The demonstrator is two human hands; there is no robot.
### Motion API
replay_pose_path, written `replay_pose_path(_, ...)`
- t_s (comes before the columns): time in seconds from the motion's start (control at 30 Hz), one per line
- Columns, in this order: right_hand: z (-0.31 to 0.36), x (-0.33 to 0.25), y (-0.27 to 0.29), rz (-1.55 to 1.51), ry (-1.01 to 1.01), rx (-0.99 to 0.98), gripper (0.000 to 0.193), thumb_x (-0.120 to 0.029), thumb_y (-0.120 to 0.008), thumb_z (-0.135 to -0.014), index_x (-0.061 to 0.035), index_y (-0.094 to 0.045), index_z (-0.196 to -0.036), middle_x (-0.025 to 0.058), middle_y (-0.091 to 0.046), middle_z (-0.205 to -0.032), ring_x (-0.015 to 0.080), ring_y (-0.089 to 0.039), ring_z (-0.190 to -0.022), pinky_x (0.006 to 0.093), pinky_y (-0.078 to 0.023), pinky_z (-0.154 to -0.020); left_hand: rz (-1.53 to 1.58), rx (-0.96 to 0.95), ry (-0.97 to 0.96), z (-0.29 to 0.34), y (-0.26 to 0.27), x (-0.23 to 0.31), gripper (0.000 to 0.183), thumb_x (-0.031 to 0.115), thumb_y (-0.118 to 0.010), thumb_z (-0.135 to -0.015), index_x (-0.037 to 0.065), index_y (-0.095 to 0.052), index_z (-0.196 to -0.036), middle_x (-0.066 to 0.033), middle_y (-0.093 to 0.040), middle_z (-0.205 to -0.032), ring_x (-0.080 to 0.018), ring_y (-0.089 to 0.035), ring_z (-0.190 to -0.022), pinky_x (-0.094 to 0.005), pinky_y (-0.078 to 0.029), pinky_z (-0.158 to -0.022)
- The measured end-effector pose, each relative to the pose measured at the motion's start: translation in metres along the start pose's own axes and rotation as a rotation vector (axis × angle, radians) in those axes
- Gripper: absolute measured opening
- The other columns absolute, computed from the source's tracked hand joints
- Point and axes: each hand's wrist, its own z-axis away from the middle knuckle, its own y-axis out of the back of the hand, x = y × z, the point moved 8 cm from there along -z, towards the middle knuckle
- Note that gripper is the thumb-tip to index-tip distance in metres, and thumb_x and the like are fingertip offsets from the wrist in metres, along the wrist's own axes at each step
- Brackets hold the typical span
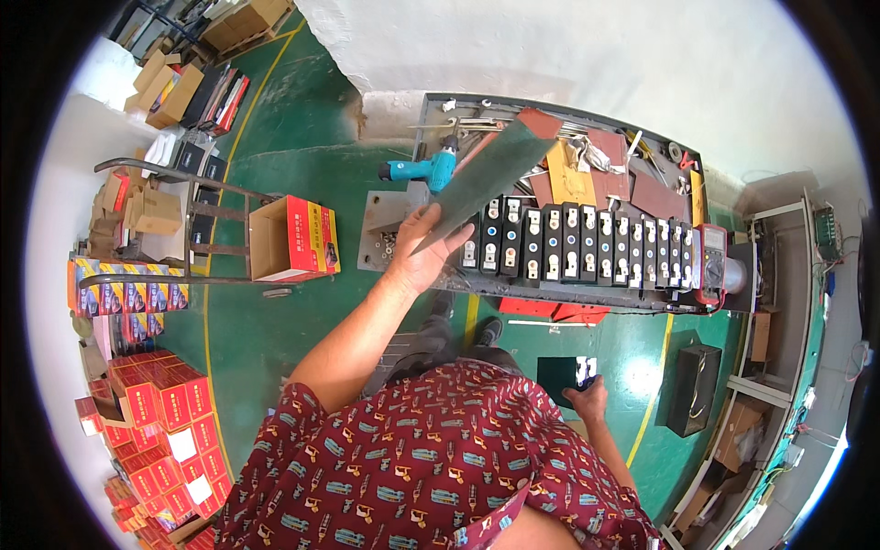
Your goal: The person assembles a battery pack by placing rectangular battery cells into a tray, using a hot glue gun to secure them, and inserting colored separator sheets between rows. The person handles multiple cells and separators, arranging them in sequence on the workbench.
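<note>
In my left hand (423, 249) is a thin, dark green-grey sheet (490, 174), gripped at its lower end and slanting up to the right over the bench. My right hand (588, 398) hangs low beside my body, closed on a black battery cell (557, 380) with white terminal pieces on its side. Across the front of the bench stands a row of black battery cells (573, 243), several side by side with pale metal terminals on top. A teal power drill (426, 170) lies just beyond my left hand, partly behind the sheet.
The bench (587, 295) carries scattered tools, brown sheets and a yellow piece (570, 174). A red multimeter (712, 261) stands at the row's right end. At left are a hand truck (191, 225), an open carton (270, 240) and stacked red boxes (170, 412). A black case (694, 390) stands on the floor at right.
</note>
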Motion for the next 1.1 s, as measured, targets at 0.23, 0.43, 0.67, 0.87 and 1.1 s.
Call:
replay_pose_path(0.23, 0.001, 0.010, 0.000, 0.011, -0.028, -0.005, 0.078, -0.031, -0.101, -0.061, 0.0048, -0.059, -0.116, 0.0240, -0.076, -0.103, 0.0391, -0.074, -0.093, 0.0477, -0.060, -0.085, -0.261, 0.038, -0.047, 0.009, 0.029, 0.055, 0.035, 0.033, -0.067, -0.108, 0.007, -0.064, -0.130, -0.0106, -0.077, -0.109, -0.0226, -0.077, -0.090, -0.0334, -0.066, -0.076)
replay_pose_path(0.43, 0.002, 0.013, -0.003, 0.012, -0.040, -0.018, 0.079, -0.033, -0.101, -0.062, 0.0033, -0.058, -0.117, 0.0232, -0.076, -0.105, 0.0409, -0.075, -0.097, 0.0487, -0.060, -0.088, -0.826, 0.330, -0.297, 0.060, 0.024, 0.202, 0.031, 0.021, -0.079, -0.101, 0.005, -0.065, -0.123, -0.0037, -0.072, -0.114, -0.0131, -0.067, -0.104, -0.0334, -0.055, -0.095)
replay_pose_path(0.67, 0.003, 0.003, -0.001, 0.064, -0.043, -0.060, 0.078, -0.036, -0.099, -0.063, -0.0008, -0.057, -0.119, 0.0227, -0.076, -0.106, 0.0427, -0.075, -0.099, 0.0512, -0.059, -0.089, -1.366, 0.157, -0.276, 0.052, -0.041, 0.225, 0.016, 0.011, -0.072, -0.104, -0.004, -0.070, -0.109, 0.0005, -0.068, -0.092, -0.0060, -0.061, -0.085, -0.0253, -0.051, -0.077)
replay_pose_path(0.87, 0.002, 0.005, -0.005, 0.060, -0.046, -0.050, 0.079, -0.037, -0.099, -0.063, -0.0010, -0.057, -0.119, 0.0236, -0.076, -0.106, 0.0438, -0.075, -0.100, 0.0515, -0.059, -0.089, -1.495, 0.100, -0.204, 0.041, -0.052, 0.213, 0.016, 0.011, -0.070, -0.104, -0.002, -0.068, -0.112, -0.0018, -0.068, -0.092, -0.0079, -0.059, -0.084, -0.0283, -0.051, -0.076)
replay_pose_path(1.1, 0.004, 0.003, -0.007, 0.051, -0.028, -0.069, 0.080, -0.037, -0.100, -0.063, -0.0010, -0.057, -0.119, 0.0237, -0.077, -0.106, 0.0438, -0.075, -0.100, 0.0509, -0.060, -0.089, -2.042, 0.061, -0.530, 0.015, -0.114, 0.257, 0.040, -0.004, -0.051, -0.100, 0.007, -0.061, -0.137, -0.0197, -0.068, -0.134, -0.0378, -0.067, -0.126, -0.0405, -0.053, -0.105)
